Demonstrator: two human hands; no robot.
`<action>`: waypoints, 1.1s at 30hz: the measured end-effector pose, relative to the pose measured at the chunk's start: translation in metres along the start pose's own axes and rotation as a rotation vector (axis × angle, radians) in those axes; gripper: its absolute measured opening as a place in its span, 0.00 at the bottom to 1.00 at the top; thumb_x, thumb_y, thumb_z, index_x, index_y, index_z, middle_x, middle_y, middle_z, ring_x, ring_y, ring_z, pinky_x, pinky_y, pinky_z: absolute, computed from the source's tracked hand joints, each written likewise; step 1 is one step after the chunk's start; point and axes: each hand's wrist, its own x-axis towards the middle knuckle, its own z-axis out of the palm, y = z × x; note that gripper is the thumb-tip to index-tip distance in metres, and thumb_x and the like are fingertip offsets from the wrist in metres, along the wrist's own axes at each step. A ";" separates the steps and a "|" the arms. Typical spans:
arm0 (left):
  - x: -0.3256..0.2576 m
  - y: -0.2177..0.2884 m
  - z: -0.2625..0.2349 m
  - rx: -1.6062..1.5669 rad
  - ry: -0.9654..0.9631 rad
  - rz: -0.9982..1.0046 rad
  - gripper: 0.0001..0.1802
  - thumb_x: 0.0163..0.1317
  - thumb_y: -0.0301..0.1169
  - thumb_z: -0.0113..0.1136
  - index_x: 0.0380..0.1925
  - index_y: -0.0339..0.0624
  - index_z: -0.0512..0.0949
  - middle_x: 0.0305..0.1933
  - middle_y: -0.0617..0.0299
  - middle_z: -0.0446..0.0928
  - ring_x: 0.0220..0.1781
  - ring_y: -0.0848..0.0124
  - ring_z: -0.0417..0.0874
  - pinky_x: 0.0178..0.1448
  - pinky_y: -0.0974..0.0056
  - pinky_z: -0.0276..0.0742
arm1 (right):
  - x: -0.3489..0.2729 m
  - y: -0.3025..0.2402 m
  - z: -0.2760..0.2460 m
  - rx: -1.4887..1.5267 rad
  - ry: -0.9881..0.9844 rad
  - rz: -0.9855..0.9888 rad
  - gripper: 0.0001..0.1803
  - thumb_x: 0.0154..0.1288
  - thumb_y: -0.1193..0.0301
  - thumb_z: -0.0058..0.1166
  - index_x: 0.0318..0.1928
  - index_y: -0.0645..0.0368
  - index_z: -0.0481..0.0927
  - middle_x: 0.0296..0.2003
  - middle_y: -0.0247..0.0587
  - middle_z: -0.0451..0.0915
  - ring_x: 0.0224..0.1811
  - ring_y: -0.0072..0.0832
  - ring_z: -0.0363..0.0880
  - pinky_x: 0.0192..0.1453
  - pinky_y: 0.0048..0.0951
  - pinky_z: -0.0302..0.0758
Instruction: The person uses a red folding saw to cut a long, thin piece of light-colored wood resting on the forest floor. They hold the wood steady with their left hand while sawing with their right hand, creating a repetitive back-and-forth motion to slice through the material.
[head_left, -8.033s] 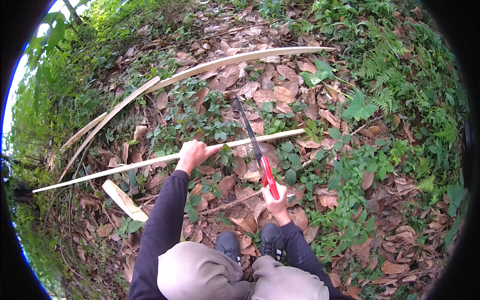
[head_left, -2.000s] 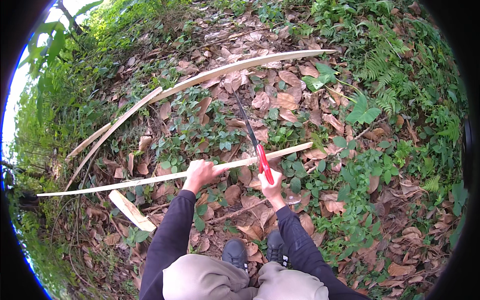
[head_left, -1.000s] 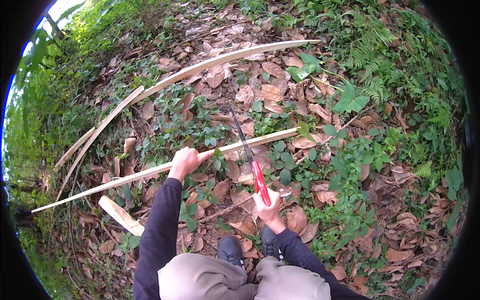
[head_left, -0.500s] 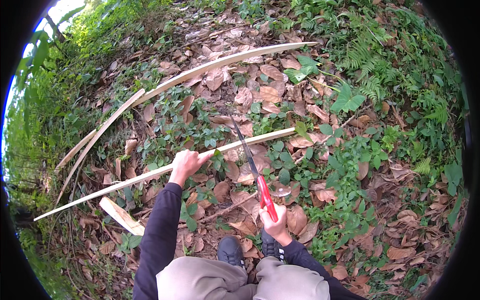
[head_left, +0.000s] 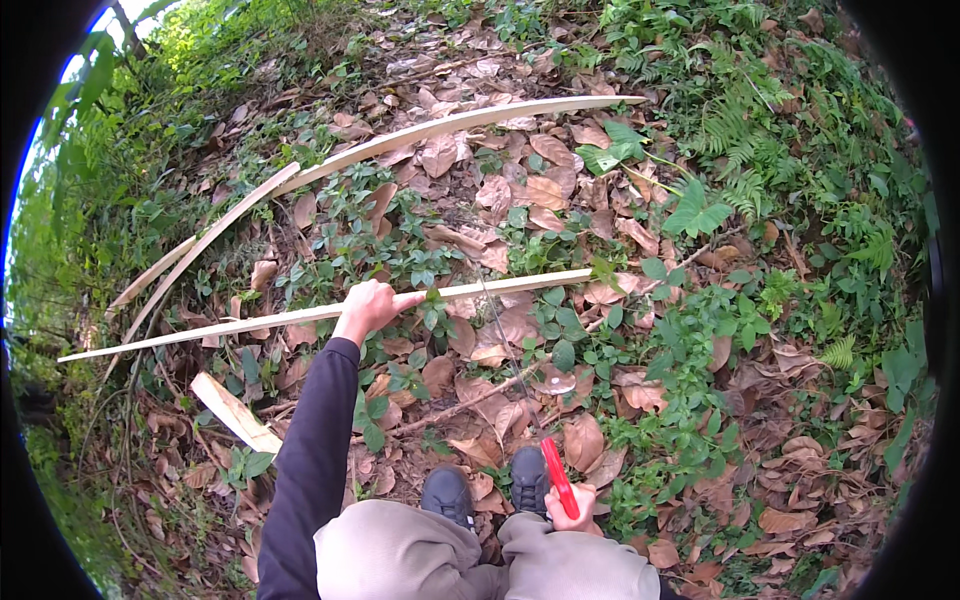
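My left hand [head_left: 371, 308] is closed round a long, narrow wooden strip [head_left: 250, 323], with the thumb laid along it toward the right. The strip lies nearly level across the view, over leaves and low plants. In my right hand [head_left: 573, 506], close to my right knee, is the red handle of a hand saw [head_left: 556, 472]. Its thin blade points away from me and shows as a faint, narrow line. The blade's far end meets the strip to the right of my left hand; whether its teeth touch the wood I cannot tell.
Farther off, a long curved board [head_left: 450, 125] lies on the leaf litter, its left end by another pale strip [head_left: 215, 232]. A short wooden piece [head_left: 236, 414] rests left of my left forearm. Broad green leaves [head_left: 697, 210] and ferns grow on the right. My shoes [head_left: 447, 494] stand below.
My right hand has drawn the saw back toward my knee, down and to the right. The strip's left end has risen in view, and my left hand still grips it.
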 end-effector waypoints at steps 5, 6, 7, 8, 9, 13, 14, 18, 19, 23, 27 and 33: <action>-0.014 -0.002 0.000 0.054 0.026 0.031 0.45 0.67 0.70 0.41 0.14 0.40 0.80 0.17 0.45 0.77 0.25 0.47 0.83 0.33 0.48 0.77 | -0.007 -0.004 -0.003 0.103 0.056 0.033 0.09 0.54 0.73 0.59 0.21 0.59 0.75 0.13 0.37 0.71 0.13 0.37 0.74 0.21 0.35 0.68; -0.017 -0.004 -0.004 0.051 0.045 0.028 0.45 0.68 0.69 0.40 0.14 0.40 0.79 0.18 0.45 0.78 0.25 0.47 0.82 0.33 0.48 0.77 | -0.005 -0.001 0.001 0.085 0.051 -0.011 0.09 0.54 0.72 0.59 0.21 0.59 0.76 0.13 0.37 0.72 0.13 0.37 0.74 0.22 0.35 0.68; -0.017 0.000 -0.005 0.034 -0.015 0.022 0.38 0.72 0.63 0.41 0.18 0.41 0.77 0.22 0.48 0.79 0.28 0.48 0.82 0.36 0.48 0.76 | -0.006 -0.004 0.002 0.145 0.082 0.110 0.09 0.55 0.71 0.58 0.21 0.59 0.75 0.13 0.37 0.72 0.13 0.36 0.75 0.23 0.35 0.70; -0.020 0.001 -0.001 0.014 0.064 0.048 0.36 0.72 0.61 0.43 0.21 0.41 0.76 0.23 0.49 0.78 0.30 0.49 0.82 0.36 0.48 0.76 | -0.004 -0.004 -0.001 0.163 0.073 0.096 0.10 0.55 0.71 0.57 0.21 0.60 0.75 0.13 0.38 0.72 0.14 0.36 0.75 0.23 0.34 0.70; -0.024 0.001 0.007 -0.007 0.143 0.072 0.34 0.73 0.60 0.44 0.23 0.41 0.75 0.24 0.50 0.78 0.31 0.50 0.82 0.37 0.49 0.75 | 0.001 -0.001 0.000 0.201 0.080 0.140 0.10 0.55 0.71 0.57 0.21 0.60 0.75 0.13 0.38 0.73 0.14 0.36 0.76 0.24 0.34 0.70; -0.027 -0.001 0.018 0.113 0.265 0.066 0.26 0.70 0.58 0.51 0.33 0.43 0.72 0.33 0.56 0.75 0.38 0.56 0.81 0.38 0.51 0.74 | 0.020 0.001 0.001 0.150 0.065 0.054 0.10 0.56 0.73 0.58 0.20 0.61 0.76 0.14 0.39 0.74 0.15 0.35 0.77 0.24 0.34 0.72; -0.027 0.003 0.018 0.148 0.269 0.059 0.27 0.70 0.59 0.51 0.34 0.43 0.73 0.35 0.57 0.76 0.39 0.57 0.81 0.38 0.52 0.73 | 0.017 0.005 0.002 0.157 0.071 0.037 0.10 0.56 0.73 0.58 0.20 0.61 0.76 0.14 0.39 0.74 0.15 0.35 0.77 0.25 0.34 0.72; -0.025 0.009 0.017 0.145 0.329 0.051 0.29 0.68 0.61 0.52 0.37 0.43 0.72 0.36 0.57 0.74 0.39 0.58 0.81 0.38 0.52 0.71 | 0.020 0.005 0.004 0.270 0.062 0.160 0.10 0.57 0.72 0.59 0.21 0.61 0.76 0.15 0.39 0.74 0.16 0.37 0.78 0.26 0.34 0.73; -0.024 0.009 0.018 0.153 0.341 0.041 0.29 0.67 0.61 0.53 0.37 0.42 0.72 0.36 0.57 0.73 0.39 0.58 0.81 0.38 0.52 0.72 | 0.022 0.008 0.005 0.251 0.064 0.141 0.10 0.57 0.71 0.59 0.21 0.61 0.76 0.15 0.39 0.75 0.16 0.37 0.78 0.27 0.34 0.72; -0.015 0.014 0.010 0.165 0.356 0.024 0.29 0.66 0.59 0.56 0.39 0.40 0.71 0.36 0.55 0.75 0.38 0.57 0.82 0.37 0.53 0.75 | 0.031 0.010 0.009 0.187 0.082 0.061 0.10 0.57 0.70 0.60 0.22 0.60 0.77 0.16 0.39 0.75 0.17 0.37 0.78 0.27 0.34 0.72; -0.011 0.009 0.013 0.068 0.319 0.043 0.29 0.66 0.57 0.59 0.40 0.39 0.70 0.31 0.53 0.79 0.32 0.55 0.85 0.33 0.54 0.77 | 0.031 0.006 0.009 0.180 0.077 0.076 0.10 0.58 0.69 0.60 0.23 0.60 0.77 0.16 0.39 0.75 0.17 0.37 0.79 0.27 0.35 0.72; -0.013 0.019 0.012 0.096 0.216 0.038 0.28 0.66 0.57 0.59 0.39 0.41 0.69 0.21 0.56 0.80 0.25 0.54 0.85 0.29 0.53 0.76 | 0.048 -0.001 0.007 0.136 0.150 -0.023 0.09 0.59 0.71 0.59 0.23 0.60 0.77 0.16 0.40 0.75 0.16 0.39 0.77 0.25 0.34 0.71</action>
